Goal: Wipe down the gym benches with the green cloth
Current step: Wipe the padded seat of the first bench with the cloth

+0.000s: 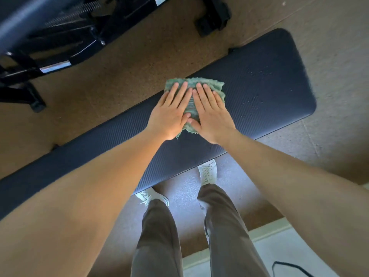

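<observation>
A long dark blue padded gym bench (265, 92) runs diagonally from lower left to upper right across the view. A green cloth (216, 85) lies flat on its middle. My left hand (171, 112) and my right hand (209, 111) press side by side on the cloth with straight fingers, thumbs almost touching. Much of the cloth is hidden under the palms. Small droplets show on the bench pad to the right of the cloth.
Another black bench with a metal frame and spring (65, 33) stands at the upper left, across a strip of brown floor (127, 70). My legs and white shoes (207, 173) stand against the bench's near side. A black cable (291, 266) lies at the bottom right.
</observation>
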